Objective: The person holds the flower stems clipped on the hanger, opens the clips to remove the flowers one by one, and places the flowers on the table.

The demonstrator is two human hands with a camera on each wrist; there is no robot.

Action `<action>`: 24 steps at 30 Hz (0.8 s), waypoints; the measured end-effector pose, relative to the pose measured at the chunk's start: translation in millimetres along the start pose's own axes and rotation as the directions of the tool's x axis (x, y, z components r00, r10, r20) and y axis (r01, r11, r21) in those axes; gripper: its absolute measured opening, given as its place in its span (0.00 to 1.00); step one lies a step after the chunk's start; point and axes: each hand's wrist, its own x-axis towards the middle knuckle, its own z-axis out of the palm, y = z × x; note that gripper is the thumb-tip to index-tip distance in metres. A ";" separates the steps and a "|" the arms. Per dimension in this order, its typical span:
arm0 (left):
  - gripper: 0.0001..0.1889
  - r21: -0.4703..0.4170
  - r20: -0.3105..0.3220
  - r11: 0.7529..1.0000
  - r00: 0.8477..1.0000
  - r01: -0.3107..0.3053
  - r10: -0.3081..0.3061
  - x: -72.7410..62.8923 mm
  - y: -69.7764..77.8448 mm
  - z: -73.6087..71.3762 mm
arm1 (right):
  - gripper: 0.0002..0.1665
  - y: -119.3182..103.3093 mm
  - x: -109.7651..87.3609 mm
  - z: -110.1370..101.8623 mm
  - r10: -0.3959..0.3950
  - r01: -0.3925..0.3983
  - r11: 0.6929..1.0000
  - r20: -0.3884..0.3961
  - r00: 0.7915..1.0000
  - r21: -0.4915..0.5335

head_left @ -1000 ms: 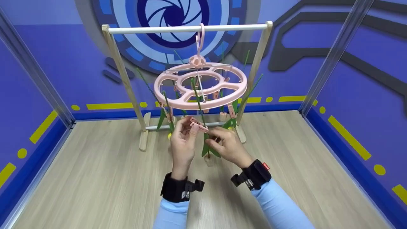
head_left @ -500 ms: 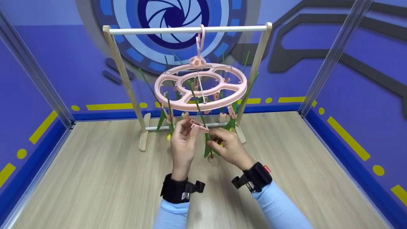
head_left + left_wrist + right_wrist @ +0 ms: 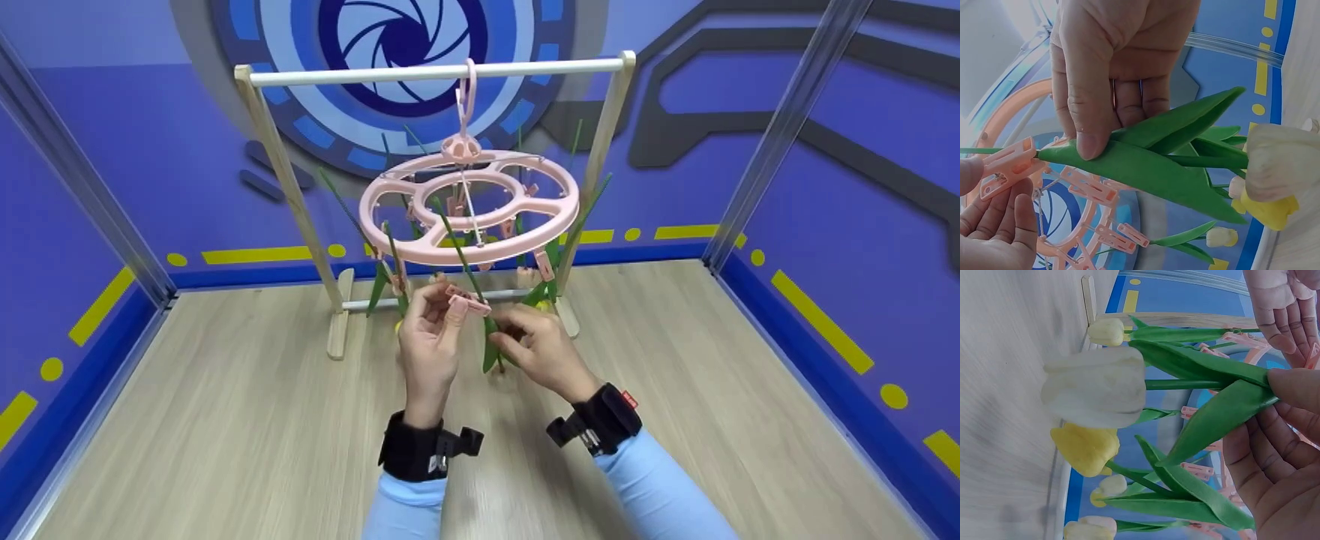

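In the head view my left hand [image 3: 431, 337] pinches a pink clothes peg [image 3: 469, 300] below the front of the round pink hanger [image 3: 420, 251]. My right hand [image 3: 544, 345] pinches an artificial white tulip [image 3: 1098, 388] where its green leaves [image 3: 1145, 169] meet the stem. The tulip hangs head down, its stem slanting up past the hanger's front rim. In the left wrist view the stem crosses the tip of the peg [image 3: 1010, 166], just beside the right thumb. Whether the peg clamps the stem I cannot tell.
The hanger hooks onto the white bar [image 3: 360, 75] of a wooden stand [image 3: 281, 172]. Several other tulips hang head down from its pegs, among them a yellow tulip [image 3: 1086, 450]. Blue-purple panels [image 3: 97, 172] enclose the wooden tabletop [image 3: 247, 420] at back and sides.
The held tulip's stem has tilted, its upper tip shifting left and lower and its flower end slightly right. Both hands keep their grips almost in place. The head view has shifted slightly.
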 end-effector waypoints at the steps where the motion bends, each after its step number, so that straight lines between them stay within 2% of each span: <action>1: 0.11 -0.006 0.001 1.000 1.000 -0.003 0.003 0.0 -0.4 -0.2 | 0.09 0.5 -0.5 0.2 0.001 -0.001 1.000 -0.001 1.000 -0.001; 14: 0.10 -0.043 0.000 0.999 1.000 -0.020 0.020 -1.3 -1.7 1.3 | 0.07 -0.2 -5.4 1.4 0.035 -0.035 0.999 -0.008 0.999 0.003; 21: 0.11 -0.004 -0.014 1.000 1.000 -0.023 0.022 -1.9 -2.0 1.7 | 0.07 1.3 -7.1 1.4 0.025 -0.025 1.000 -0.023 0.999 -0.001; 24: 0.10 -0.013 -0.004 1.000 1.000 -0.026 0.026 -1.8 -1.4 2.5 | 0.07 1.4 -7.9 0.9 0.020 -0.020 1.000 -0.028 0.999 -0.003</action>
